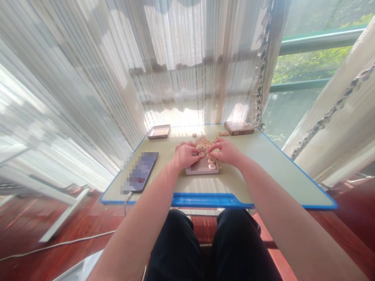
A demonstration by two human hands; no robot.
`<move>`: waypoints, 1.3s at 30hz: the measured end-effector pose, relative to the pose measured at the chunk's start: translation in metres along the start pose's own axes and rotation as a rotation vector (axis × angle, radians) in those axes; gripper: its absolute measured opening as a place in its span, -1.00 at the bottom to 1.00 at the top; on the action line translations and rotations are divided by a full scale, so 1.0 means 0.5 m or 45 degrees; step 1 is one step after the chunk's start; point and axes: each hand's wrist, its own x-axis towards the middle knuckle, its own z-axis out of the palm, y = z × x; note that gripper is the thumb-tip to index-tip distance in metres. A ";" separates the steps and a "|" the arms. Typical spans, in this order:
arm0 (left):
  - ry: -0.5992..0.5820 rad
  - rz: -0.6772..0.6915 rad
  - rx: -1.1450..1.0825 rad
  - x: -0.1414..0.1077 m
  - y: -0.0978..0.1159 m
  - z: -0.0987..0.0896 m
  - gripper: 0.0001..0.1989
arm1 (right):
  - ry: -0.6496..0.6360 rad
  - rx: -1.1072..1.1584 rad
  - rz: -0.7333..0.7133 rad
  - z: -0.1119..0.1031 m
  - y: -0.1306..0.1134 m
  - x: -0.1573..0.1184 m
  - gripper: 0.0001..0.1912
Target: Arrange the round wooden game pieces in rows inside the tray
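Observation:
A shallow open box (202, 171) stands near the front of the table. Several round wooden Chinese chess pieces (211, 166) with characters on top lie along its right side. My left hand (186, 154) reaches over the box's left wall, its thumb and fingers closed about a chess piece (201, 155) at the far end. From the right, my right hand (225, 150) pinches another piece at the far right corner; its fingers partly hide that piece. Just beyond the box, more chess pieces (202, 141) are heaped between my hands.
A box lid or tray (159, 132) lies at the back left, and a flat closed box (239, 127) at the back right. A phone (143, 171) with a cable rests at left. Along the front edge runs a blue trough (205, 200). Loose pieces (223, 134) lie behind.

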 end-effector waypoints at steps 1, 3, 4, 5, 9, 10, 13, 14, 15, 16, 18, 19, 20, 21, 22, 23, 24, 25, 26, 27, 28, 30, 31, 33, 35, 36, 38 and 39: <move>-0.011 -0.007 0.027 -0.001 0.001 0.000 -0.79 | 0.013 -0.012 -0.014 0.001 0.001 0.000 -0.89; -0.017 -0.003 0.040 -0.001 0.002 0.000 -0.79 | 0.060 -0.033 -0.040 0.002 0.002 0.000 -0.89; -0.008 0.005 0.035 0.000 0.002 0.000 -0.80 | 0.081 -0.044 -0.046 0.003 0.003 0.000 -0.89; 0.004 0.015 0.024 0.000 0.002 0.001 -0.81 | 0.094 -0.056 -0.046 0.003 0.004 0.001 -0.89; 0.063 0.042 -0.029 0.003 0.002 0.004 -0.84 | 0.080 -0.104 -0.034 0.009 0.006 0.000 -0.91; 0.076 0.048 -0.038 0.003 0.002 0.005 -0.84 | 0.084 -0.114 -0.037 0.011 0.006 0.000 -0.91; 0.100 0.054 -0.049 0.005 0.001 0.006 -0.83 | 0.102 -0.140 -0.060 0.016 0.005 -0.002 -0.91; 0.092 0.056 -0.049 0.006 0.001 0.007 -0.82 | 0.097 -0.152 -0.065 0.017 0.003 -0.003 -0.90; 0.079 0.061 -0.050 0.006 0.000 0.007 -0.82 | 0.086 -0.164 -0.064 0.017 0.001 -0.005 -0.90; 0.061 0.068 -0.050 0.007 0.000 0.007 -0.81 | 0.076 -0.175 -0.058 0.017 -0.001 -0.006 -0.90; 0.046 0.071 -0.040 0.009 0.001 0.006 -0.81 | 0.070 -0.191 -0.043 0.016 -0.006 -0.008 -0.90; 0.047 0.063 -0.028 0.009 0.001 0.006 -0.81 | 0.075 -0.192 -0.044 0.014 -0.009 -0.008 -0.89; 0.045 0.051 -0.013 0.010 0.002 0.005 -0.81 | 0.082 -0.190 -0.049 0.012 -0.011 -0.008 -0.89; 0.038 0.039 0.003 0.010 0.004 0.004 -0.81 | 0.087 -0.188 -0.057 0.011 -0.012 -0.008 -0.88; 0.024 0.032 0.018 0.010 0.005 0.004 -0.81 | 0.088 -0.186 -0.068 0.009 -0.012 -0.007 -0.87; 0.004 0.032 0.027 0.010 0.006 0.003 -0.81 | 0.086 -0.186 -0.076 0.008 -0.012 -0.007 -0.87; -0.018 0.038 0.033 0.011 0.007 0.003 -0.81 | 0.084 -0.189 -0.082 0.008 -0.011 -0.006 -0.86; -0.033 0.044 0.033 0.011 0.008 0.002 -0.82 | 0.083 -0.193 -0.084 0.008 -0.009 -0.005 -0.86; -0.041 0.047 0.030 0.011 0.008 0.002 -0.83 | 0.086 -0.199 -0.085 0.008 -0.008 -0.005 -0.86; -0.046 0.050 0.023 0.012 0.008 0.002 -0.84 | 0.088 -0.205 -0.085 0.008 -0.006 -0.005 -0.87; -0.050 0.052 0.014 0.012 0.007 0.002 -0.85 | 0.090 -0.212 -0.085 0.008 -0.005 -0.005 -0.87; -0.048 0.053 -0.009 0.012 0.007 0.002 -0.87 | 0.080 -0.222 -0.082 0.008 -0.003 -0.005 -0.87; -0.048 0.053 -0.020 0.012 0.007 0.002 -0.88 | 0.068 -0.224 -0.081 0.008 -0.003 -0.005 -0.87; -0.046 0.045 -0.040 0.011 0.007 0.002 -0.88 | 0.033 -0.221 -0.078 0.008 -0.003 -0.006 -0.87; -0.044 0.041 -0.059 0.011 0.008 0.002 -0.87 | 0.005 -0.220 -0.071 0.009 -0.004 -0.005 -0.88; -0.041 0.039 -0.065 0.011 0.008 0.003 -0.87 | -0.005 -0.224 -0.068 0.009 -0.003 -0.004 -0.88; -0.035 0.041 -0.070 0.011 0.008 0.004 -0.86 | -0.018 -0.234 -0.063 0.011 -0.002 -0.003 -0.88; -0.034 0.044 -0.072 0.012 0.007 0.005 -0.85 | -0.024 -0.240 -0.059 0.011 -0.001 -0.002 -0.88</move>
